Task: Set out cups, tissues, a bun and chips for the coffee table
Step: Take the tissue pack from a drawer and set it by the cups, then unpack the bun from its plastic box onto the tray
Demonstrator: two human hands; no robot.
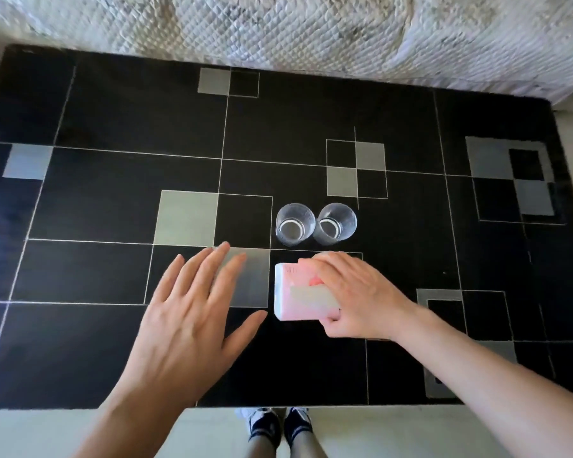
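The worktop [113,200] is a black surface marked with thin white lines and grey squares. A quilted pale cover [311,31] lies along its far edge.

Right hand [354,295]: palm down over a pink and white tissue pack [298,292]. The fingers [318,259] curl over the pack's far end and the thumb sits against its near end, so the pack is gripped between them. The pack lies flat; whether it rests fully on the worktop or is held just above it cannot be told. Part of its top face is blurred and unreadable.

Left hand [192,315]: open, palm down, fingers [219,259] spread and straight, holding nothing. It hovers over or on the worktop just to the left of the pack, the thumb tip near the pack's near left corner but apart from it.

Two clear cups [295,224] [335,223] stand upright side by side just beyond the right hand's fingers, rims close together or touching; contact cannot be confirmed. Both appear empty.

At the near edge, beneath the hands, the person's two shoes [278,424], black and white, stand on a pale floor [47,434].
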